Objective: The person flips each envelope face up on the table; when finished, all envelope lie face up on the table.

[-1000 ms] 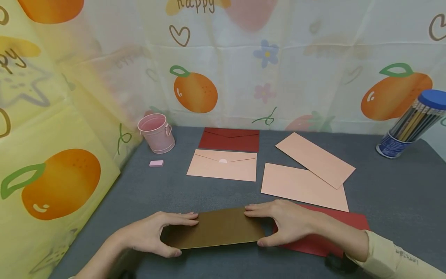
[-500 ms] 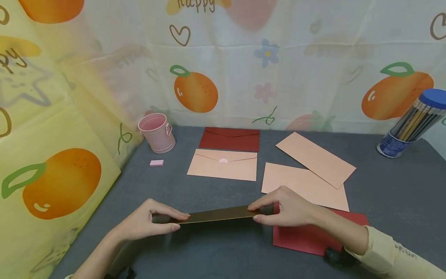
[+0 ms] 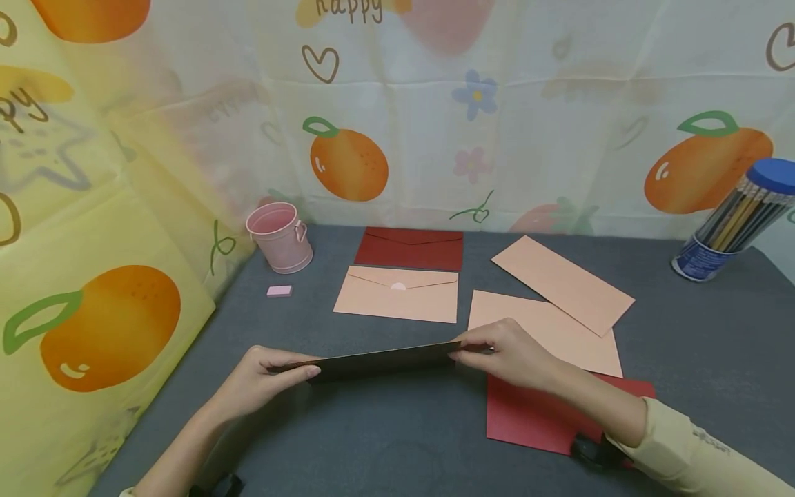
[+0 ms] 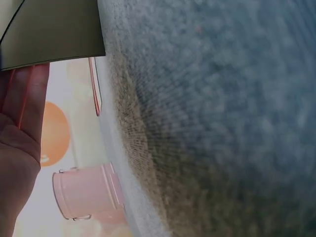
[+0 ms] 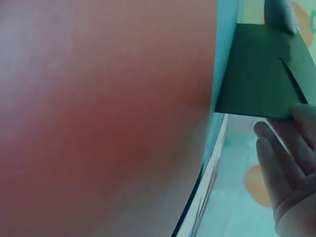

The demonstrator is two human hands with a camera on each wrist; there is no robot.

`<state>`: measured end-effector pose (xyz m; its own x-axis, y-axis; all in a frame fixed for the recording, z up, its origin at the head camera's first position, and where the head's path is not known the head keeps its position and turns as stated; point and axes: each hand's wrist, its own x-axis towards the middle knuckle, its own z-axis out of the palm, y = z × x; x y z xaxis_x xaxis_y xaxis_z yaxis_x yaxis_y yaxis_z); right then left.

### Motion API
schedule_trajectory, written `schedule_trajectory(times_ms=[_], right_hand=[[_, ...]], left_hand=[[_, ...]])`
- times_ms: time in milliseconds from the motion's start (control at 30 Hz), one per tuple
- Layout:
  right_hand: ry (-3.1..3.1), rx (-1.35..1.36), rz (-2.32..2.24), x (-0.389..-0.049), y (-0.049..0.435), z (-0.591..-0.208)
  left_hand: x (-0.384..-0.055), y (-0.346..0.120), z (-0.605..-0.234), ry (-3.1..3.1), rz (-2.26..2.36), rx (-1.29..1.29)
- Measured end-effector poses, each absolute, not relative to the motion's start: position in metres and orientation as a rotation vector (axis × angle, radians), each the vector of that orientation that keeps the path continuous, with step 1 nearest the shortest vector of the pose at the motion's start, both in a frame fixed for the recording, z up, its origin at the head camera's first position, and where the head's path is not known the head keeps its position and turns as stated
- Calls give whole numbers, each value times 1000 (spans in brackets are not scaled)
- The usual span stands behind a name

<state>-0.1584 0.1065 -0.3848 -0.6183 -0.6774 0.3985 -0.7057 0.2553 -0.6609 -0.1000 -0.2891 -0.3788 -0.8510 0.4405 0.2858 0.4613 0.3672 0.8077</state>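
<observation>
A brownish-gold envelope is held up over the grey table, tilted so that its dark flap side faces the person. My left hand pinches its left end between thumb and fingers. At the other end my right hand pinches it the same way. The flap's slanted edge shows on the envelope in the right wrist view. Beneath the right forearm lies a red envelope, partly covered by the arm.
Two peach envelopes overlap at centre right. Farther back lie a sealed peach envelope and a dark red envelope. A pink bucket and small pink block stand left; a pencil tub stands right.
Both hands have raised the brownish-gold envelope off the table and moved it away from the person. Its near edge has tipped, so the top face gave way to the dark flap side.
</observation>
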Motion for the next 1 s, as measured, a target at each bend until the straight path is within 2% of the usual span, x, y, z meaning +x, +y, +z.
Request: schedule_trajectory(times_ms=[267,700,1000], right_hand=[[-2542,1234,1318,-159,102,-386],[-2697,853,1595,-154,99,-387],[-2768,674,1813,-151,99,-391]], left_hand=[[-102,-292,-383,-2593,-1474,-759],[-116,-283,-375,-2643,-1734,-94],[-126,-281,-376,-2657,-1822,17]])
